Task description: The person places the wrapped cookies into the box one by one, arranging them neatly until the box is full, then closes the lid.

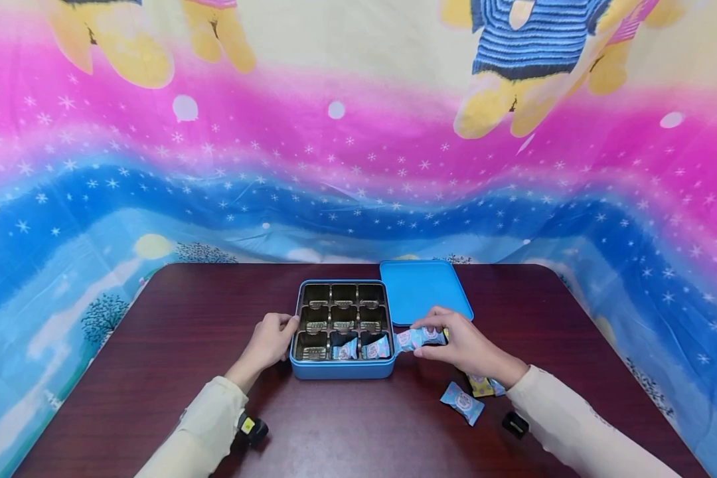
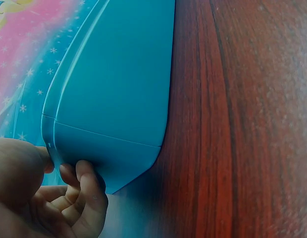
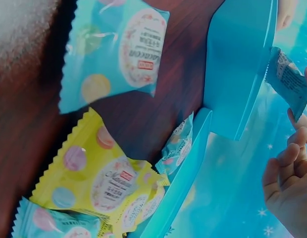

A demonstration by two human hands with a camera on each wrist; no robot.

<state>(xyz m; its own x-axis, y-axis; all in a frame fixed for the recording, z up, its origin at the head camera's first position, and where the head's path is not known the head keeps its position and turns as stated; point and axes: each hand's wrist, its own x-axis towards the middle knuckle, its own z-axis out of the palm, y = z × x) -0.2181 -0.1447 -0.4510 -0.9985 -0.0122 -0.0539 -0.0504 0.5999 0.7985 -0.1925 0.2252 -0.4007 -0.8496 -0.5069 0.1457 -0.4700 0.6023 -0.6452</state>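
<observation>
Left hand (image 1: 270,340) holding tin (image 1: 342,370), right hand (image 1: 463,342) pinching packet (image 3: 286,79)

Dark red-brown table (image 1: 340,431), wood-grained, bearing a box, lid and packets.
The square blue box (image 1: 342,370) stands upright at mid-width, toward the far edge; the blue lid (image 1: 425,292) lies flat just beside it, far right. Near right, one blue packet (image 1: 463,403) lies with its label up; beyond it, a yellow packet (image 1: 480,386) overlaps others, the group partly hidden from the head view.
</observation>
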